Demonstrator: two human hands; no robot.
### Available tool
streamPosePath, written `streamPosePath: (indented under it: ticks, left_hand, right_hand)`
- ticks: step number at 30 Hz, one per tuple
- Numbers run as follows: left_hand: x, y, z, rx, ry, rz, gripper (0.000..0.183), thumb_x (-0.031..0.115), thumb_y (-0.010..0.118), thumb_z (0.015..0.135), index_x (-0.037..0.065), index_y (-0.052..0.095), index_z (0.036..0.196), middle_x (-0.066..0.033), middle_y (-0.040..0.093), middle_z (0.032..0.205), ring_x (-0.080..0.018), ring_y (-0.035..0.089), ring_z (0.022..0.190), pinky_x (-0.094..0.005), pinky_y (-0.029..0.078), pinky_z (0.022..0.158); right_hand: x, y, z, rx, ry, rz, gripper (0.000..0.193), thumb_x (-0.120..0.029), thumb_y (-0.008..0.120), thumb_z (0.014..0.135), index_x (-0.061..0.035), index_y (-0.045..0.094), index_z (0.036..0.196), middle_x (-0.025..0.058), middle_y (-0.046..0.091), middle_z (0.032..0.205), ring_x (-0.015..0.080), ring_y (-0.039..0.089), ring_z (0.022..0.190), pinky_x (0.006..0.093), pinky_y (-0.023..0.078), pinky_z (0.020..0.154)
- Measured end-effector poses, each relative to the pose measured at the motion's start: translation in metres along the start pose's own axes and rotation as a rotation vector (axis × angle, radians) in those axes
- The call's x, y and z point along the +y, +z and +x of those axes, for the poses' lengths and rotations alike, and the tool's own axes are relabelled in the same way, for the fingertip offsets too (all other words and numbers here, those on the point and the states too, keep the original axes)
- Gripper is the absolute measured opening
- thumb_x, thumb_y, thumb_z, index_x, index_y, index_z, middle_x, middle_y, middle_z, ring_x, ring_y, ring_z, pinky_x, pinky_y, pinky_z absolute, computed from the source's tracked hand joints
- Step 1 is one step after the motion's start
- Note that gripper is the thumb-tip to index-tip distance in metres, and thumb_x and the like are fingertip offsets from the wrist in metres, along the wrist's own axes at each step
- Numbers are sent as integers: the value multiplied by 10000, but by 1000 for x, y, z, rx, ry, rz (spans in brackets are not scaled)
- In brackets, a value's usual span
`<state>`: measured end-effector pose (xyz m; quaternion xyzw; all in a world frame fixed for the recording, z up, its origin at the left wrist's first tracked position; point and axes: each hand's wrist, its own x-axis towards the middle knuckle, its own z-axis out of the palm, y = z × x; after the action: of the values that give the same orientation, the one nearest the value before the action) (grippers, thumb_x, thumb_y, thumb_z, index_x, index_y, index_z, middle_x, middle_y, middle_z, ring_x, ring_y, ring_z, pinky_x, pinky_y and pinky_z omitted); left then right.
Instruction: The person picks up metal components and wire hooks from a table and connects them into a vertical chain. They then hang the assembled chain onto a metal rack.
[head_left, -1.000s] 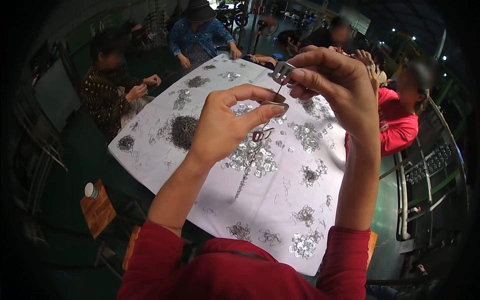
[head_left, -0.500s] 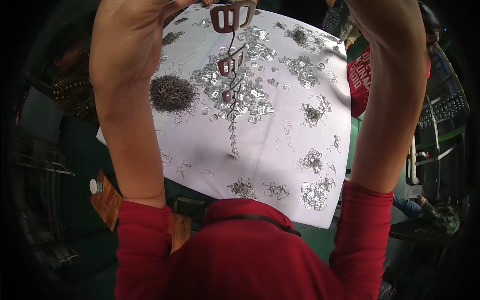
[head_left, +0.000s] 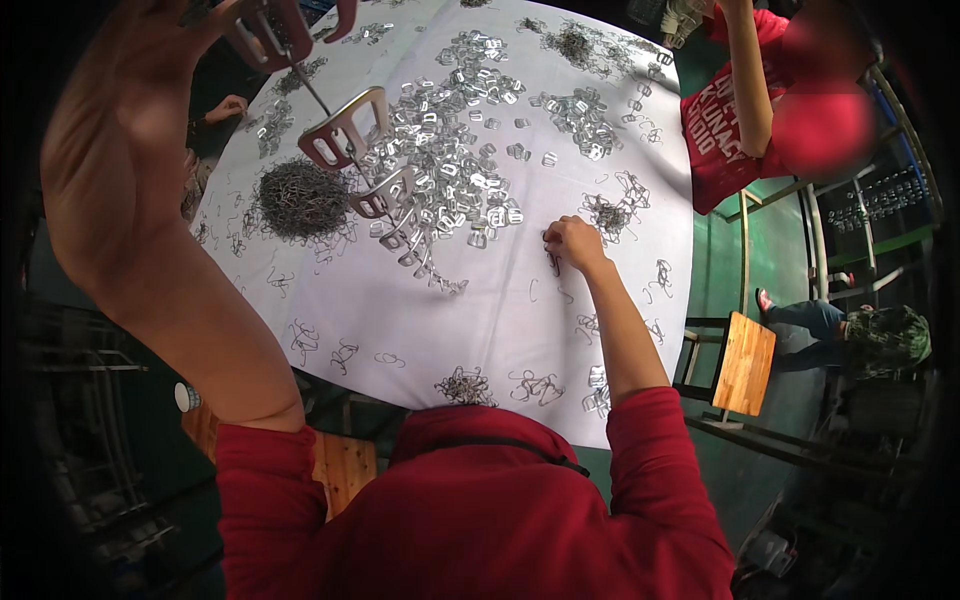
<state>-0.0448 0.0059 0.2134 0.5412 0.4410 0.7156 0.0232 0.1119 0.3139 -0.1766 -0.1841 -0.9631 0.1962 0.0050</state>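
My left hand [head_left: 125, 140] is raised at the upper left, its thumb against the top of a hanging chain of metal buckles [head_left: 345, 130] joined by wire hooks. The chain slants down to the table, and its upper end runs out of view. On the white table [head_left: 500, 330], my right hand [head_left: 577, 243] is closed, with a dark wire hook [head_left: 553, 262] at its fingertips. A small heap of wire hooks [head_left: 610, 213] lies just beyond that hand. Left of it spreads a big pile of silver slotted buckles [head_left: 460, 170].
A dense round heap of hooks [head_left: 302, 200] sits left of the buckles; smaller heaps of both parts are scattered about. Another person's hand [head_left: 228, 108] rests at the left edge. A person in red [head_left: 725, 120] stands at the right, near a wooden stool [head_left: 745, 362].
My right hand has come down from overhead to the hooks on the table. My left hand has shifted left with the chain, which now slants instead of hanging straight.
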Motion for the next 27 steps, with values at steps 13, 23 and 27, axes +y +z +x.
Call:
streamPosePath:
  ticks: [13, 23, 27]
  left_hand:
    - [-7, 3, 0, -65, -1, 17, 256, 117, 534, 894, -41, 551, 1094, -134, 609, 1026, -215, 593, 962, -475, 444, 912]
    - [23, 26, -20, 115, -102, -33, 203, 135, 679, 807, -9, 639, 943, -72, 655, 895, -110, 608, 843, -223, 462, 772]
    - [30, 28, -23, 105, -144, -51, 210, 154, 686, 805, -2, 641, 937, -59, 649, 914, -94, 597, 833, -211, 461, 743]
  right_hand:
    - [-41, -64, 13, -3, -42, -22, 112, -132, 577, 803, -115, 572, 914, 69, 559, 941, 244, 518, 977, 434, 418, 814]
    - [-284, -341, -24, 380, -1004, 884, 153, -107, 626, 832, -30, 553, 942, 1, 509, 989, 90, 497, 933, 257, 407, 848]
    - [-307, -346, -32, 291, -1084, 895, 188, -123, 635, 827, -16, 561, 963, 27, 532, 1020, 96, 496, 973, 254, 406, 845]
